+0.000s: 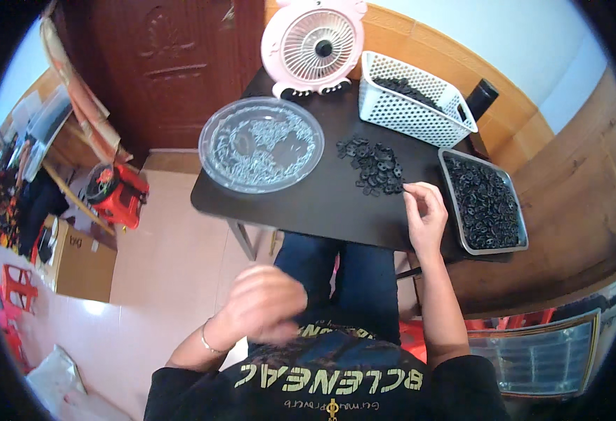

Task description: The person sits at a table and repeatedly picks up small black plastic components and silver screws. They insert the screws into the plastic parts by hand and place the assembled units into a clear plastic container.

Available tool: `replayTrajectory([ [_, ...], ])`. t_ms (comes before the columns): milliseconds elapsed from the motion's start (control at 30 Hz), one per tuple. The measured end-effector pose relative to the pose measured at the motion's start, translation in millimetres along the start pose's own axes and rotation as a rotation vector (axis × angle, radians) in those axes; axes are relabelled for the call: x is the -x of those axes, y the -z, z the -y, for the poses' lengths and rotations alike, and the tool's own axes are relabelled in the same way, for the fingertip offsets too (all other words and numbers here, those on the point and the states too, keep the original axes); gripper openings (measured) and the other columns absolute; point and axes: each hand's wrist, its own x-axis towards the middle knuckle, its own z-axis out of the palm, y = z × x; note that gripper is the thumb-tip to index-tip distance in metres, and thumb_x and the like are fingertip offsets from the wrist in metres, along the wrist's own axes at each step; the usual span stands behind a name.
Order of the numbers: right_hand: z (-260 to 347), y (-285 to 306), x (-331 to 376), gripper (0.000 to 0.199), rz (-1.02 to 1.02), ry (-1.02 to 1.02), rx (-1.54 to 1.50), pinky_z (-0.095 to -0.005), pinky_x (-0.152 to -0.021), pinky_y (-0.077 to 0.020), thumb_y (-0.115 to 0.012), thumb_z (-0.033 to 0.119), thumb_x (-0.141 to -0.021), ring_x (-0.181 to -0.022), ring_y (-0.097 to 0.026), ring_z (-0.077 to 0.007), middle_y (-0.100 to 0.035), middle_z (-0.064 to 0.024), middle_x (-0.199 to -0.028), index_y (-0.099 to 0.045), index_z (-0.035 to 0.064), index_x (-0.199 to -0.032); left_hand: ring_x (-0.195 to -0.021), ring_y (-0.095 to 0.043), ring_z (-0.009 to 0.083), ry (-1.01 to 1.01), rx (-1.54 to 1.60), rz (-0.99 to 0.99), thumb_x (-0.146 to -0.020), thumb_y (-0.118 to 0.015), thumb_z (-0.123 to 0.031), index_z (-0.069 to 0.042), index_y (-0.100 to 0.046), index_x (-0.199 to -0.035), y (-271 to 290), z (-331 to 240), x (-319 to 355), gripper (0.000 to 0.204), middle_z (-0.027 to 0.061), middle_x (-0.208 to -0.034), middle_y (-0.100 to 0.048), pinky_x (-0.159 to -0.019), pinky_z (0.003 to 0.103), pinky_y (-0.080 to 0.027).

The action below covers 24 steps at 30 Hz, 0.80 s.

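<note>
My right hand (pixel 427 216) is at the right edge of a loose pile of small black plastic pieces (pixel 378 168) on the dark table. Its thumb and forefinger are pinched together on one small black piece at the pile's edge. Over my lap, short of the table's front edge, hangs my left hand (pixel 264 303). Motion smears its fingers, and whether it holds anything cannot be seen. A round clear plastic tray (pixel 206 163) on the table's left side holds many small, pale, shiny parts.
Right of the pile stands a clear rectangular tub (pixel 466 247) full of black pieces. Behind it is a white perforated basket (pixel 413 126) with more of them. A pink fan (pixel 274 52) and a black cylinder (pixel 482 98) stand at the back. Red stools (pixel 127 200) are on the floor at left.
</note>
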Motion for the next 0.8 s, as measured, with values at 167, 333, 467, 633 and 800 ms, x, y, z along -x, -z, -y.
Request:
replayTrajectory([
  [167,-2,-13,18,0.013,0.026,-0.084,-0.107,-0.0186,-0.056,-0.0440,-0.057,-0.004,-0.076,-0.066,-0.054,-0.0073,-0.055,-0.0051,-0.085,-0.062,0.0024,-0.086,-0.097,-0.049,0.0318,0.747,-0.232,0.248,-0.071,-0.066,-0.025,-0.002,-0.050,-0.101,-70,39,144,0.040,0.0155,-0.103,-0.049,-0.082,0.038,-0.041],
  [333,-7,-10,20,0.011,0.023,-0.146,-0.135,-0.0180,-0.056,-0.0442,-0.056,-0.004,-0.077,-0.065,-0.054,-0.0069,-0.055,-0.0050,-0.084,-0.061,0.0006,-0.085,-0.104,-0.043,0.0335,0.838,-0.235,0.153,-0.069,-0.067,-0.030,-0.002,-0.047,-0.104,-93,52,153,0.049,0.0175,-0.108,-0.044,-0.088,0.039,-0.037],
  [467,-5,-8,19,0.011,0.023,-0.171,-0.125,-0.0181,-0.056,-0.0439,-0.056,-0.005,-0.076,-0.063,-0.051,-0.0060,-0.055,-0.0049,-0.084,-0.061,0.0003,-0.084,-0.092,-0.048,0.0337,0.896,-0.265,0.174,-0.069,-0.068,-0.032,-0.002,-0.048,-0.092,-94,61,157,0.043,0.0168,-0.095,-0.049,-0.082,0.039,-0.039],
  [633,-9,-8,21,0.012,0.019,-0.188,-0.181,-0.0184,-0.058,-0.0440,-0.056,-0.006,-0.075,-0.062,-0.049,-0.0056,-0.055,-0.0051,-0.083,-0.061,-0.0003,-0.084,-0.086,-0.047,0.0327,1.010,-0.133,0.461,-0.067,-0.069,-0.027,-0.004,-0.047,-0.084,-74,49,174,0.036,0.0148,-0.085,-0.048,-0.077,0.041,-0.038],
  [800,-4,-13,12,0.012,0.105,-0.140,-0.199,-0.0185,-0.058,-0.0425,-0.057,-0.006,-0.074,-0.062,-0.049,-0.0061,-0.055,-0.0056,-0.083,-0.061,-0.0002,-0.084,-0.093,-0.049,0.0334,0.811,-0.276,0.221,-0.071,-0.065,-0.032,-0.003,-0.050,-0.093,-84,58,147,0.040,0.0192,-0.098,-0.050,-0.082,0.040,-0.039],
])
